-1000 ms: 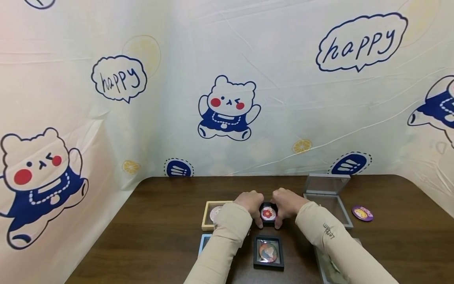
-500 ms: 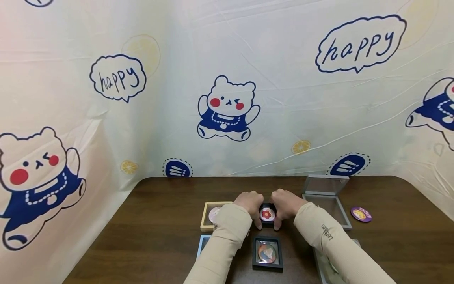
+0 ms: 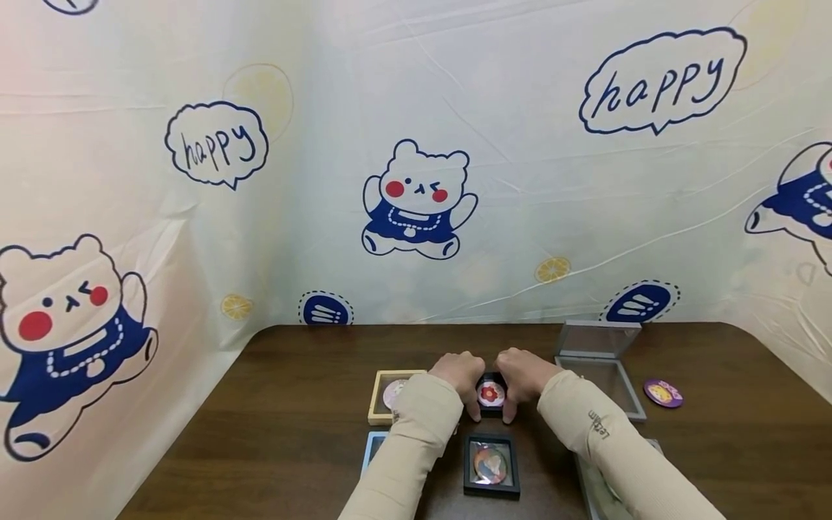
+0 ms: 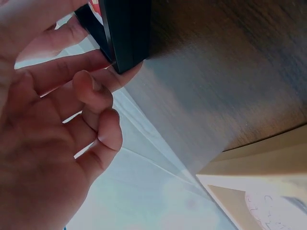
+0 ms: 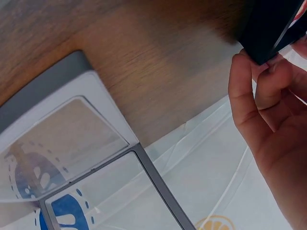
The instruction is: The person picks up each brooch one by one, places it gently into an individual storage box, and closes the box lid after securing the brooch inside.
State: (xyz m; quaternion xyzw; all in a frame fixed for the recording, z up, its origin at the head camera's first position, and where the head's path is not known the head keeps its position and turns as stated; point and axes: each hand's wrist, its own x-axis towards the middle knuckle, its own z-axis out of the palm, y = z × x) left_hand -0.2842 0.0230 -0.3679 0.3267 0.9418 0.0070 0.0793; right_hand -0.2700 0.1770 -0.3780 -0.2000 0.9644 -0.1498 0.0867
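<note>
Both hands hold a small black display frame, one on each side, at the middle of the table. Inside its window is a round badge with a red flower on a pale ground. At the frame's left edge is my left hand; in the left wrist view its fingers reach under the black frame's corner. My right hand grips the right edge, its fingertips curled at the far corner in the right wrist view. Just nearer lies a second black frame holding a round, multicoloured badge.
On the left are a yellow frame with a pale badge and a blue frame, partly behind the left sleeve. To the right, a grey frame has its lid raised, beside a loose purple badge. Another grey frame is partly under the right sleeve.
The view shifts very slightly. Both hands keep hold of the black frame with the flower badge, and nothing on the table has visibly moved.
</note>
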